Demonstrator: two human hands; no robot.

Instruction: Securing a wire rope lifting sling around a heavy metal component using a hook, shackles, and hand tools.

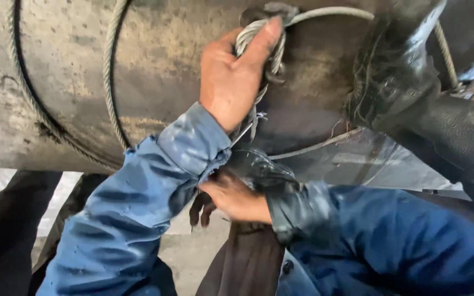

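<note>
My left hand reaches up in a blue sleeve and grips a frayed grey wire rope where it bunches into a loop against a big rusty drum. The thumb presses along the strands. My right hand sits lower, just under the left cuff, partly hidden by it. Its dark, greasy fingers curl downward beside a black greasy lump. Whether it holds anything is hidden.
More turns of wire rope wrap the drum at the left. A black, boot-like rubber shape presses on the drum at the upper right. Pale concrete floor shows below, between dark trouser legs.
</note>
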